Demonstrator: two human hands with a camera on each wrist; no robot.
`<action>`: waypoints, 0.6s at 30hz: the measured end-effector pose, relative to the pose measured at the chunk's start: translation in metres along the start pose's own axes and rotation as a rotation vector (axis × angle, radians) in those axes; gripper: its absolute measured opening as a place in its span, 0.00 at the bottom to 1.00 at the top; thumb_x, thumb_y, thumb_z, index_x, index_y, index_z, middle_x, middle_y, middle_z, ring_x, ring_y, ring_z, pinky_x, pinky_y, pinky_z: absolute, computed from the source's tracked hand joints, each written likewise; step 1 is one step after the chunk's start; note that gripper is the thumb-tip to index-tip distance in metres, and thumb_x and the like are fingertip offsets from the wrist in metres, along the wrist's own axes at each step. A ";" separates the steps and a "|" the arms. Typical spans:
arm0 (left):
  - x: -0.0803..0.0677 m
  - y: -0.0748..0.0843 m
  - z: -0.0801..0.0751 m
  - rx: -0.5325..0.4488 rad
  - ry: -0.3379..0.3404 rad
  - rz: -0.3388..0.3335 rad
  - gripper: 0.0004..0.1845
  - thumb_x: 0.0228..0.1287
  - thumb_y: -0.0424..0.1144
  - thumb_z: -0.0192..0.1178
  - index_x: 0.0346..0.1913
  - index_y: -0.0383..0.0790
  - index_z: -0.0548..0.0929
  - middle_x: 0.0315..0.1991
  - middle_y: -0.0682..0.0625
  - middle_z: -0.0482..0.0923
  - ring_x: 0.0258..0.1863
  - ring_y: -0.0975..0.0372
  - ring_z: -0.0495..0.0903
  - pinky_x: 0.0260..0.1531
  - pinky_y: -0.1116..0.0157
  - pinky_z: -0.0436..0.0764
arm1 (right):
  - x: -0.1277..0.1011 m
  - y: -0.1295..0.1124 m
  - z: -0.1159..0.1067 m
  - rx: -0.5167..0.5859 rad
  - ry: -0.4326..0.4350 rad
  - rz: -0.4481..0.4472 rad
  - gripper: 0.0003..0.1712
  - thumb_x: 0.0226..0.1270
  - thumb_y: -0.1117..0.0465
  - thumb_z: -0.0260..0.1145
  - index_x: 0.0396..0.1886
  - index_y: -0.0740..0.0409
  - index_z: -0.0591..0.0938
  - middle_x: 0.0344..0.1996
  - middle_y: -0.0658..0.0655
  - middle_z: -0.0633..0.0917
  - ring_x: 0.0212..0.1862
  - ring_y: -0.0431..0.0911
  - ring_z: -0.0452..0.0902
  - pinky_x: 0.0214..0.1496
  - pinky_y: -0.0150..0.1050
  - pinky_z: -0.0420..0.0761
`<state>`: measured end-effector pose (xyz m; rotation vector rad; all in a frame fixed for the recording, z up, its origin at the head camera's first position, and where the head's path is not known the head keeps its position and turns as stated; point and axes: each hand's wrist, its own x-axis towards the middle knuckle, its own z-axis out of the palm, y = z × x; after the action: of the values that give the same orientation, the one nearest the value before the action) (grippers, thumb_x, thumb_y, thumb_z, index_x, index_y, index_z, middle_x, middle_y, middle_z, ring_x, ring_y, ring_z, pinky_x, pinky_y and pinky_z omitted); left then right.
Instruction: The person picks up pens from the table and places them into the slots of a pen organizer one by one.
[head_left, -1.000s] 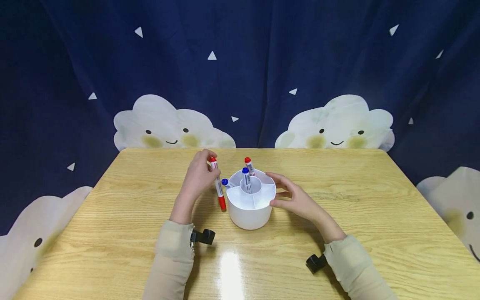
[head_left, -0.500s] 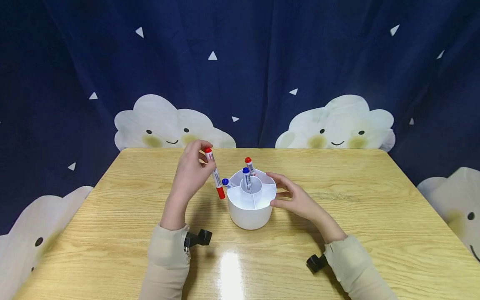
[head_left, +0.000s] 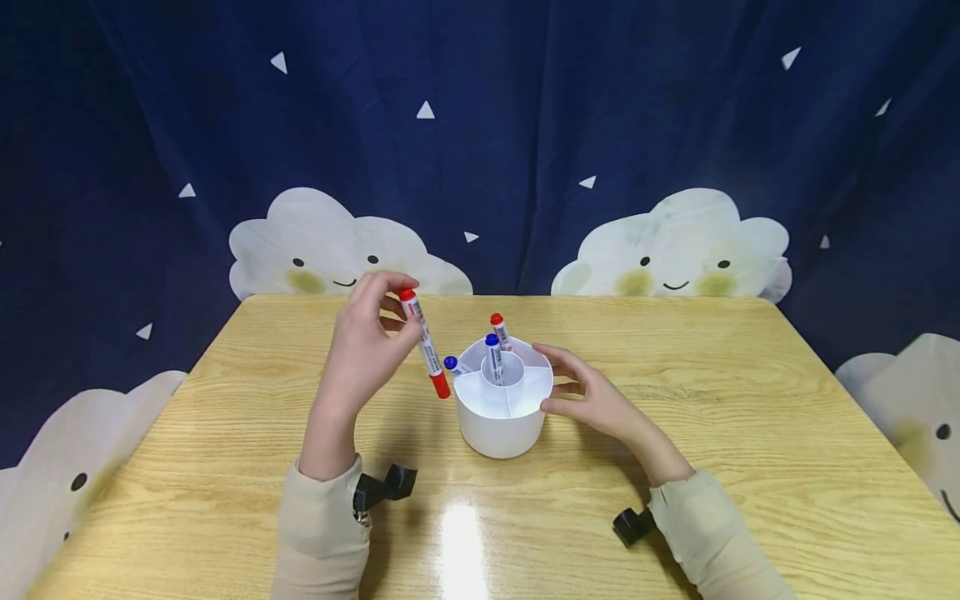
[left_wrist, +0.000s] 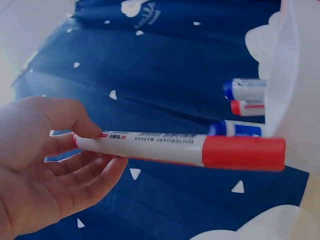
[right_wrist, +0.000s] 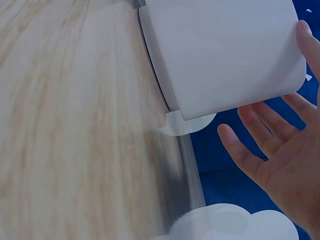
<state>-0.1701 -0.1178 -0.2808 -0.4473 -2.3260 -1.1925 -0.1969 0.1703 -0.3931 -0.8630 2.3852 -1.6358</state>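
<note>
My left hand [head_left: 360,346] pinches a red-capped whiteboard marker [head_left: 426,343] near its upper end, thumb on one side and fingers on the other. The marker slants above the table, red cap downward, just left of a white round pen holder [head_left: 498,435]. In the left wrist view its printed barrel [left_wrist: 165,146] points toward the holder's wall. Spread fingers of my right hand [head_left: 596,400] rest at the holder's right side, thumb at the front of the rim. From the right wrist, the thumb touches the white wall [right_wrist: 230,55] while the other fingers lie loosely along its edge.
Inside the divided holder stand a blue marker [head_left: 493,363] in the centre ring, a red marker [head_left: 498,327] behind it and another blue marker [head_left: 452,364] leaning left. Under it all is a wooden table [head_left: 225,433], with a dark blue cloud-patterned curtain [head_left: 510,125] behind.
My left hand has lifted the red marker off the table and drawn it left and up, away from the holder. My right hand and the holder have stayed in place.
</note>
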 end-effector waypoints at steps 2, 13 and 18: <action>-0.001 0.004 -0.002 -0.016 0.007 0.014 0.17 0.50 0.26 0.58 0.46 0.37 0.75 0.40 0.49 0.72 0.33 0.62 0.76 0.33 0.65 0.81 | 0.000 -0.001 0.000 -0.004 0.000 0.001 0.40 0.55 0.64 0.67 0.67 0.54 0.60 0.62 0.58 0.67 0.57 0.56 0.68 0.55 0.56 0.70; -0.003 0.010 0.002 -0.143 -0.032 0.032 0.15 0.51 0.25 0.58 0.44 0.37 0.75 0.39 0.49 0.72 0.34 0.63 0.77 0.33 0.68 0.81 | 0.001 0.004 0.000 -0.011 -0.002 0.013 0.40 0.55 0.64 0.67 0.67 0.51 0.60 0.63 0.57 0.67 0.57 0.54 0.68 0.56 0.56 0.70; -0.004 0.009 0.006 -0.066 -0.108 0.042 0.15 0.51 0.26 0.59 0.44 0.37 0.74 0.38 0.49 0.72 0.35 0.62 0.78 0.35 0.68 0.81 | -0.001 -0.013 0.001 0.006 -0.009 0.008 0.40 0.55 0.66 0.66 0.67 0.60 0.59 0.63 0.63 0.66 0.57 0.60 0.67 0.55 0.61 0.68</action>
<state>-0.1641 -0.1082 -0.2796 -0.5945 -2.3602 -1.2567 -0.1907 0.1666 -0.3822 -0.8568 2.3728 -1.6319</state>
